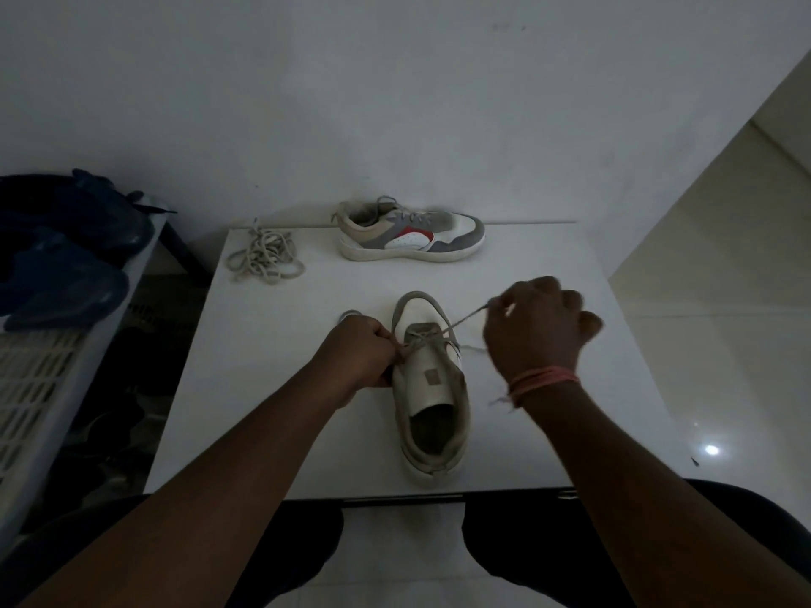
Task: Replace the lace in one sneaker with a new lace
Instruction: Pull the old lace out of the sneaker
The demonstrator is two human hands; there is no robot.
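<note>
White surface (548, 388) carries everything. Near sneaker (432, 414) sits centre-front, toe pointing away, heel opening toward the person, probably so the eyelets face up for threading. Second sneaker (412, 233) lies side-on at the far edge, laced, apparently left alone. Loose lace bundle (265, 256) piled at far left; can't tell whether it's the old lace or the new one. Lace in the near sneaker (465, 320) crosses only the toe-end eyelets, rest of the tongue bare, so lacing looks partway. Left hand (364, 359) is curled at the shoe's left side, grip pinching the lace by the eyelets, likely also steadying the shoe. Right hand (540, 326) is raised to the right, fist closed round the strand, drawn taut diagonally. Thread bracelet (544, 381) on right wrist.
</note>
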